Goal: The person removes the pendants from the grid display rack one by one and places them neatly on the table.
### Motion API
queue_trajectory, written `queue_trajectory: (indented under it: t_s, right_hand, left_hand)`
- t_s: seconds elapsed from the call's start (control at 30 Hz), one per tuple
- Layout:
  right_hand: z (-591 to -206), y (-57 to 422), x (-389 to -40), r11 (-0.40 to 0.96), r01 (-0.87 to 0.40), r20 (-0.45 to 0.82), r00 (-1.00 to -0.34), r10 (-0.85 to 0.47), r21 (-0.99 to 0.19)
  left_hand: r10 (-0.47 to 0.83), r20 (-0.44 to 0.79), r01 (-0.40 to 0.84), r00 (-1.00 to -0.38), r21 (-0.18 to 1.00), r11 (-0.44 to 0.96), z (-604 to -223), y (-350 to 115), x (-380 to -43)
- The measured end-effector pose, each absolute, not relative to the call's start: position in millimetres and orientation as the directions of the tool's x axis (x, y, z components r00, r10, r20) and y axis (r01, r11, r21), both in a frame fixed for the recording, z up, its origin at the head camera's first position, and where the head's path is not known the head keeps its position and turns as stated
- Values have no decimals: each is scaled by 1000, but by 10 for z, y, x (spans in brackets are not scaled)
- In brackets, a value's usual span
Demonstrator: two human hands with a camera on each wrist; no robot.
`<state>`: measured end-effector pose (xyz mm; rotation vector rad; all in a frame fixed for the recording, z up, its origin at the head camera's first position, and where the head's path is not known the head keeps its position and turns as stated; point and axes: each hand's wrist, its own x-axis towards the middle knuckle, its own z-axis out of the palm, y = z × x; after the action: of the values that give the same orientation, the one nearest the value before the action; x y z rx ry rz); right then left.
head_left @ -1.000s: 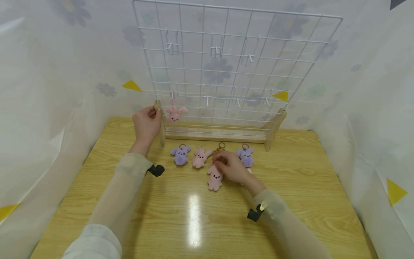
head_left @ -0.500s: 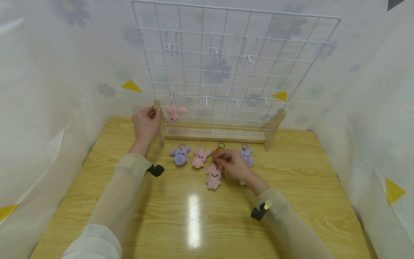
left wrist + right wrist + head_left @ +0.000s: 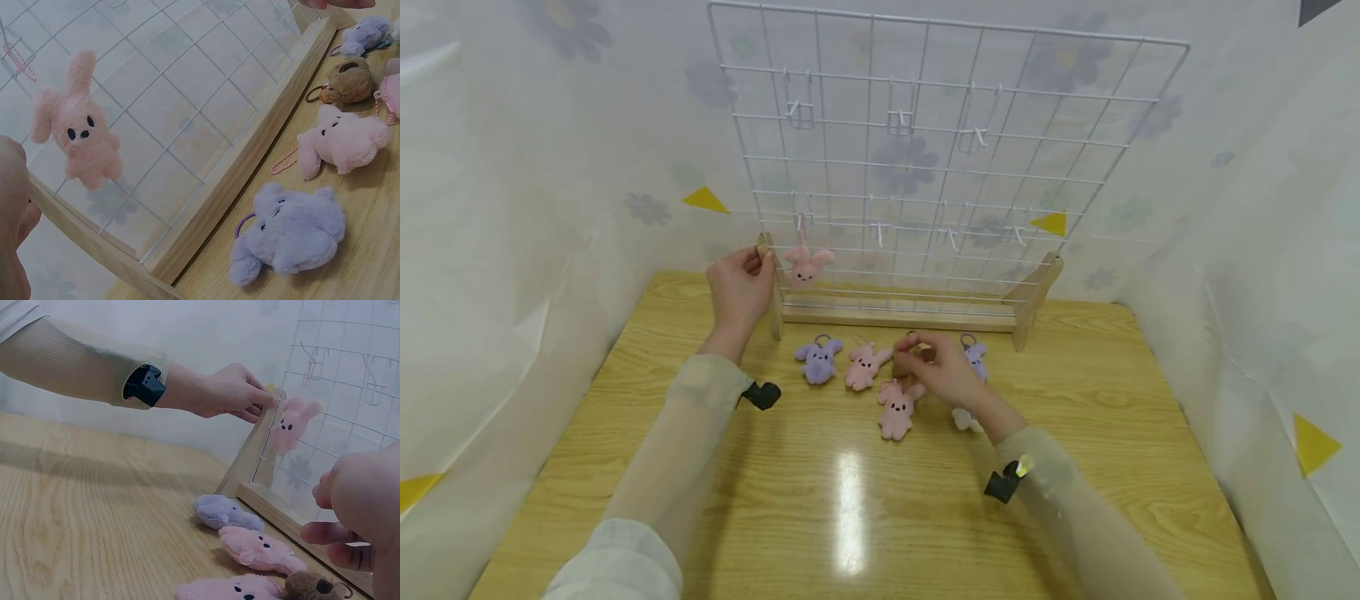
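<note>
My left hand [image 3: 741, 287] grips the top of the rack's left wooden upright [image 3: 776, 308]. Over a brown plush keychain [image 3: 351, 80], which lies on the table, hovers my right hand [image 3: 942, 367]. Its thumb and fingers are apart in the right wrist view, with nothing seen between them. In the head view it hides most of the brown plush. Nearby lie a pink plush keychain [image 3: 866, 367], a second pink plush [image 3: 897, 414] in front, a purple plush [image 3: 819, 361] at left and another purple plush [image 3: 976, 360] at right, partly covered.
Behind the keychains stands a white wire grid rack [image 3: 880, 175] with several white hooks. A pink plush rabbit [image 3: 805, 264] hangs from the lower left hook. Something white [image 3: 967, 419] lies under my right wrist.
My right hand has shifted slightly up and right over the brown plush, leaving the front pink plush uncovered. My left hand stays on the upright.
</note>
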<state>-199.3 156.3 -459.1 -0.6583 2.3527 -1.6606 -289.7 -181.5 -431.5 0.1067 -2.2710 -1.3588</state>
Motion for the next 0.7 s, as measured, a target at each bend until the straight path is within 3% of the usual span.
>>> queue_trajectory:
  t_s: [0.7]
  right_hand:
    - [-4213, 1305, -2197, 277, -305, 161, -882, -442, -911]
  left_hand:
    - [-294, 379, 171, -877, 819, 547, -4299, -1831, -2883]
